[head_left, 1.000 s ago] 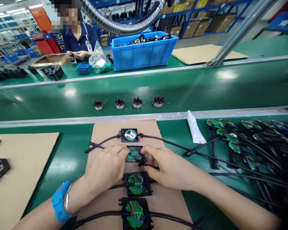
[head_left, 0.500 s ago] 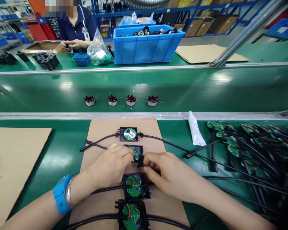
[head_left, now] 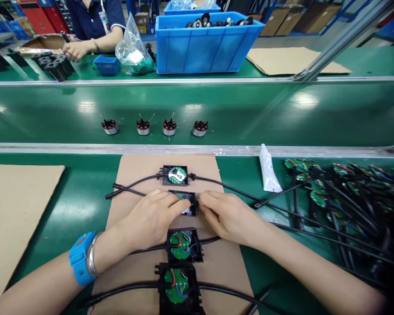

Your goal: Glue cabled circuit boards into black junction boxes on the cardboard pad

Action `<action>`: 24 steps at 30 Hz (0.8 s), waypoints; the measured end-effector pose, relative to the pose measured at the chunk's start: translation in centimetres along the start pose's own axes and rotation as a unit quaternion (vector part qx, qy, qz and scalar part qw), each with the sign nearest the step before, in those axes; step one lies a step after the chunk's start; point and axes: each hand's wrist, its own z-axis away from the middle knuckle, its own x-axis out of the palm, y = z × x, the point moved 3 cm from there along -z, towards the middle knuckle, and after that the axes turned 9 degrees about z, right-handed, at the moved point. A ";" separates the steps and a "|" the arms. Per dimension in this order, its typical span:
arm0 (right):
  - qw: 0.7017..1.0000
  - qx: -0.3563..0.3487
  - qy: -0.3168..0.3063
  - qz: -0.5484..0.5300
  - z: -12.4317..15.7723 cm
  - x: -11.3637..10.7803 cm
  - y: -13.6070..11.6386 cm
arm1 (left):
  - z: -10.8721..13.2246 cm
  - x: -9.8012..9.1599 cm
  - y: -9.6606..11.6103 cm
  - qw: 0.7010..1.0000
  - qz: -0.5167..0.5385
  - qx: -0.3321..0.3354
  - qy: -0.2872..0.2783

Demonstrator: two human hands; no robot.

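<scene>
Nearest, below both hands, an open rectangular black plastic housing (head_left: 180, 306) holds a round green circuit board (head_left: 176, 285) with red and blue wires, and thick black cable runs out at either side. Just beneath the hands, a second black housing (head_left: 195, 238) holds a similar board. Both lie on a tan cardboard sheet (head_left: 223, 267) on the glossy green counter (head_left: 79, 192).

The left hand (head_left: 157, 214), with a blue wristband (head_left: 82, 258) and silver bangle (head_left: 91, 258) at its wrist, bends its fingers over a third black housing (head_left: 193, 205), thumb across its board; whether it grips I cannot tell. The right hand (head_left: 230, 214) is curled, thumb and fingers drawn together at that housing's right end; what lies between them is hidden.

Beyond the hands, a fourth black housing (head_left: 166, 179) carries a green-and-white board. Beyond the right hand stretches a white tube (head_left: 269, 170), its marking too small to read; to that hand's right is a heap of cabled green boards (head_left: 341, 192).

Farther off stand four round silver-and-copper coil parts (head_left: 143, 127). Past them are a blue plastic crate (head_left: 205, 48) of dark parts, a clear plastic bag (head_left: 133, 48) and a co-worker's hand (head_left: 75, 50); the chest badge (head_left: 104, 19) is illegible.
</scene>
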 end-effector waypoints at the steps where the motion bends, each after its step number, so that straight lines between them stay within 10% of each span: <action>1: 1.000 -0.003 -0.011 0.006 -0.1 0.0 0.0 | 0.0 0.0 0.0 1.000 0.000 0.006 0.003; 10: 0.987 -0.018 0.008 0.157 0.0 0.4 -1.6 | -0.5 0.1 0.6 1.000 -0.010 -0.011 -0.022; 24: 0.988 0.019 0.120 -0.092 -0.1 1.0 -0.2 | -1.2 -0.2 1.4 0.997 -0.058 -0.020 -0.044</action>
